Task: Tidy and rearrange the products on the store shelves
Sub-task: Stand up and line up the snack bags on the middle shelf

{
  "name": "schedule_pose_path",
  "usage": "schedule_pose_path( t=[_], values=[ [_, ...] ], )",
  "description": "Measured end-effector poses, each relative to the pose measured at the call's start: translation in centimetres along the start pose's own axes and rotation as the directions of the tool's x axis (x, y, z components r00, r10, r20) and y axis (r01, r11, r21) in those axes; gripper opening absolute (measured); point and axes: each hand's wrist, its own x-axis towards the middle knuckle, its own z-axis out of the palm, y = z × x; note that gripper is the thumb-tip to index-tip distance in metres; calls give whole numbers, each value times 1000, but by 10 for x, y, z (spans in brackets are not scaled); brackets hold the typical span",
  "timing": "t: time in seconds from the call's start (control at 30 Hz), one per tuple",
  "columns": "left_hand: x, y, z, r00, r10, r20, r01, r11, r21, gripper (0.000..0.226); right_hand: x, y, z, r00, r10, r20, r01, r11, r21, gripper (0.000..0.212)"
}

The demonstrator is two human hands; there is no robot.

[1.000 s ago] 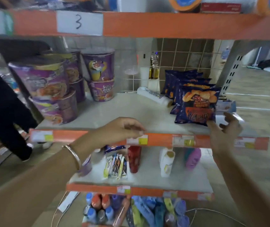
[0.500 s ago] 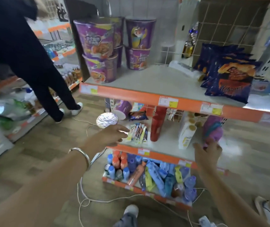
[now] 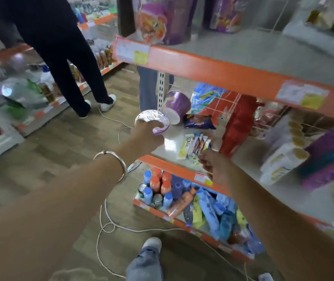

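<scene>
Noodle cup (image 3: 152, 121) toppled at shelf (image 3: 158, 162) edge | my left hand (image 3: 146, 135) grips it for righting | right hand (image 3: 214, 169) by sachets (image 3: 194, 147), grip unclear

I am reading only one word, seemingly "Dove", on the white and yellow pack (image 3: 183, 146) lying on the middle shelf (image 3: 168, 165); the price tags (image 3: 132, 50) are blurring beyond reading.

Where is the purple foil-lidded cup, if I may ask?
Head view, centre-left: the purple foil-lidded cup is gripped by the left hand, beside a toppled purple cup.
</scene>
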Motion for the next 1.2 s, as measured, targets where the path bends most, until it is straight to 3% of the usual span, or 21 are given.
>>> schedule_pose_path(
  t=[0.1, 0.3, 0.5, 0.63, 0.8, 0.9, 1.0, 1.07, 1.13, 1.2],
  values=[
    [34, -13, 14, 998, 65, -18, -63, 994, 89, 45, 56, -16, 21, 998, -2, 57, -4, 994, 110, 26],
    [94, -40, 23, 976, 218, -24, -206, 950, 234, 46, 157, -35, 35, 999, 44, -24, -33, 935, 353, 13],
    [134, -66, 5, 966, 160, -205, -115, 970, 214, 39, 212, -56, 45, 981, -23, -194, 102, 906, 411, 26],
    [150, -70, 4, 959, 189, -210, -141, 965, 222, 39, 236, -62, 51, 964, -36, -265, 118, 947, 300, 44],
    [148, -63, 6, 955, 217, -203, -177, 964, 199, 37, 218, -71, 43, 963, -159, -219, 209, 951, 227, 42],
    [136, -58, 1, 957, 213, -195, -177, 966, 186, 34, 194, -72, 41, 911, -132, -392, 191, 975, 117, 50],
    [119, -40, -12, 973, 173, -153, -141, 970, 200, 33, 150, -64, 31, 903, -222, -369, 224, 974, -39, 30],
    [101, -21, -20, 984, 154, -88, -124, 952, 279, 32, 111, -56, 24, 896, -299, -328, 281, 954, -102, 14],
    [78, 4, -26, 992, 115, 55, -127, 926, 355, 32, 74, -46, 17, 903, -340, -264, 307, 938, -159, 27],
    [50, 31, -33, 965, 77, 251, -180, 889, 421, 32, 38, -43, 10, 922, -351, -165, 282, 898, -337, 36]
  ],
)
